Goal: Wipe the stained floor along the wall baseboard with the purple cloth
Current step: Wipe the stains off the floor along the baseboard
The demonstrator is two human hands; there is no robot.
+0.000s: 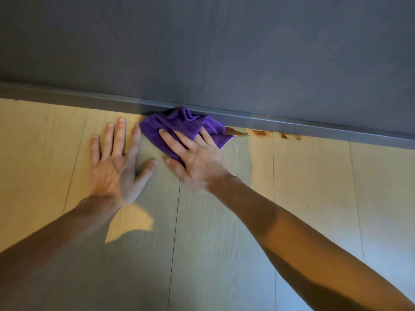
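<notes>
A crumpled purple cloth (pixel 179 124) lies on the light wood floor, bunched up against the grey baseboard (pixel 292 123). My right hand (pixel 193 158) presses flat on the cloth's near half with fingers spread. Brown stains (pixel 260 132) streak the floor along the baseboard just right of the cloth, in several patches. My left hand (pixel 116 162) rests palm down on the bare floor, fingers apart, its index fingertip close to the cloth's left edge and holding nothing.
A dark grey wall (pixel 202 52) rises above the baseboard across the whole view. Light wood floor planks (pixel 314 187) run toward me, with shadow over the middle and sunlit patches left and right.
</notes>
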